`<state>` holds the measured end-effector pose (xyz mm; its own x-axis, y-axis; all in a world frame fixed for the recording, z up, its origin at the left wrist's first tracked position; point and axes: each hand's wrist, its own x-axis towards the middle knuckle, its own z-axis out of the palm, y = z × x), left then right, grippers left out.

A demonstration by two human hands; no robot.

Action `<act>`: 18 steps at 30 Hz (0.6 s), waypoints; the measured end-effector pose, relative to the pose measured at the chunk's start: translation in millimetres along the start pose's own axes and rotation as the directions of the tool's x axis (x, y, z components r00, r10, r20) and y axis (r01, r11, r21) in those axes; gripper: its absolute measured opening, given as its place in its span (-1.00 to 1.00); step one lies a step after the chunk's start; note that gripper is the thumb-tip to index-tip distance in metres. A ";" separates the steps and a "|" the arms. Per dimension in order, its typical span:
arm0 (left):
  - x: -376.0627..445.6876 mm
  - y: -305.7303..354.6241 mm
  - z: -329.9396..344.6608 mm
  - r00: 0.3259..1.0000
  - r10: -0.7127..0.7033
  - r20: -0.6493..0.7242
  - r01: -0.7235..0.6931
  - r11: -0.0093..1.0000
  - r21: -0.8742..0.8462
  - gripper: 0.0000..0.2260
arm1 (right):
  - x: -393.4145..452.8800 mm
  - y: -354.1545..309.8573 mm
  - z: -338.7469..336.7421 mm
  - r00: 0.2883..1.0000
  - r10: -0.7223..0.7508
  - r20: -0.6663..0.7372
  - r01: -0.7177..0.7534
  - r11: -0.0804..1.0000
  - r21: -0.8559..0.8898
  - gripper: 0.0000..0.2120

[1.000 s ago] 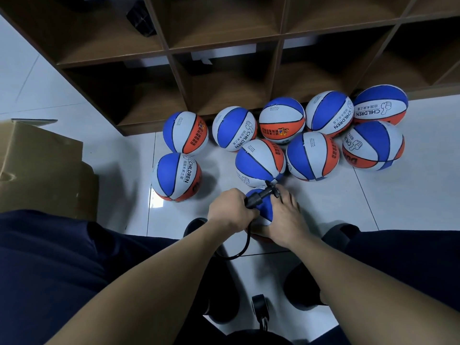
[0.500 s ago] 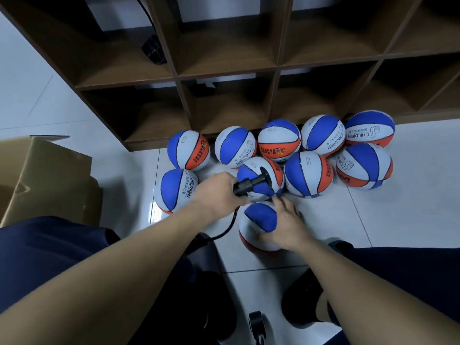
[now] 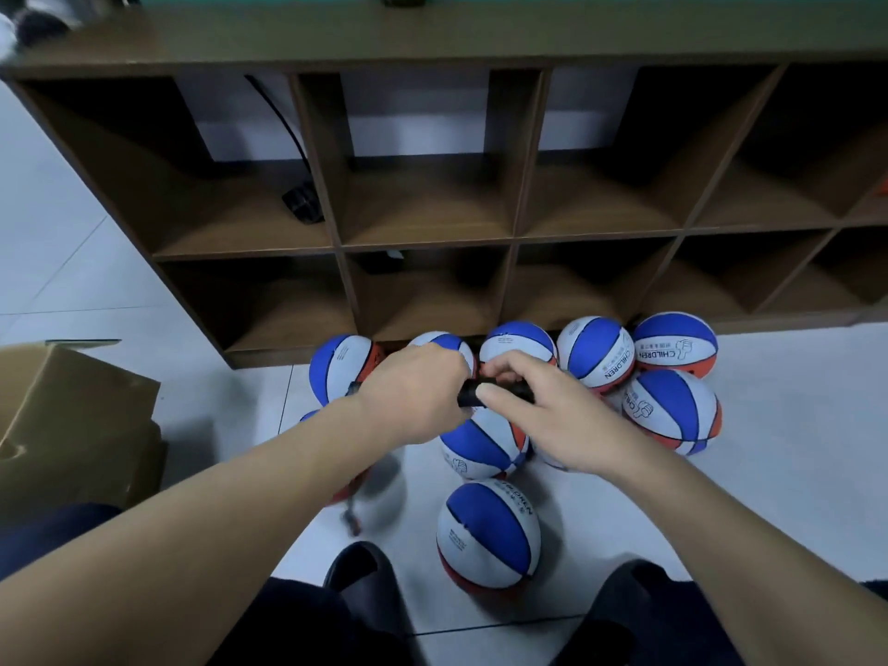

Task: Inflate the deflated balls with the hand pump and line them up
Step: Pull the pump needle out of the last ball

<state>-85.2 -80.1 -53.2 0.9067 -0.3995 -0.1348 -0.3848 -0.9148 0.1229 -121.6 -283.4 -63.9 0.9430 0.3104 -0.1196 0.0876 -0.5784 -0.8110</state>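
1. A brown wooden cubby shelf (image 3: 432, 233) stands on the white tiled floor (image 3: 793, 473).
2. Blue, white and orange rubber balls (image 3: 672, 411) lie by it, one nearer (image 3: 487, 538).
3. The left hand (image 3: 413, 396) and right hand (image 3: 543, 411) both grip the black hand pump (image 3: 473, 394).

"CHILDREN" in dark capitals, white panel of blue-white-orange rubber ball (image 3: 675, 344), 1 o'clock by the shelf foot; small characters above it illegible. "CHILDREN" again on neighbouring ball (image 3: 596, 355) at 12–1 o'clock, and on nearest ball (image 3: 487, 538), 6 o'clock. Other print too small.
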 end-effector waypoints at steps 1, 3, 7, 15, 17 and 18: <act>0.0 2.4 -1.0 1.000 0.004 -0.004 -0.004 1.000 0.011 -0.66 | -0.4 -2.7 4.2 0.999 -0.038 -0.009 0.037 0.999 -0.002 -0.78; -0.7 4.3 -1.7 1.000 0.003 -0.010 -0.003 1.000 0.018 -0.66 | -0.1 -3.7 8.0 0.997 -0.073 -0.007 0.073 0.997 0.009 -0.78; 1.1 0.3 -1.0 0.998 0.037 -0.046 -0.038 0.999 -0.020 -0.70 | 6.0 2.1 1.8 0.993 -0.107 0.051 0.108 0.994 -0.025 -0.87; 3.2 -51.0 0.0 0.968 0.008 -0.250 -0.071 0.967 -0.245 -0.50 | 8.0 20.9 -14.1 0.990 -0.044 -0.132 0.054 0.996 0.069 -0.94; -1.5 -65.7 -3.0 0.957 -0.160 -0.240 0.067 0.933 -0.353 -0.34 | 5.8 26.7 -21.5 0.986 0.000 -0.166 0.025 0.988 0.151 -0.96; -3.3 -68.7 -3.4 0.948 -0.240 -0.212 0.124 0.885 -0.448 -0.37 | 5.6 27.9 -24.0 0.983 0.019 -0.180 0.015 0.981 0.191 -0.95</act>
<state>-61.1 -15.8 -57.9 0.9879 -0.1468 0.0508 -0.1512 -0.8328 0.5326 -106.1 -315.9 -73.5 0.9869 0.1583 -0.0303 0.0393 -0.4189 -0.9072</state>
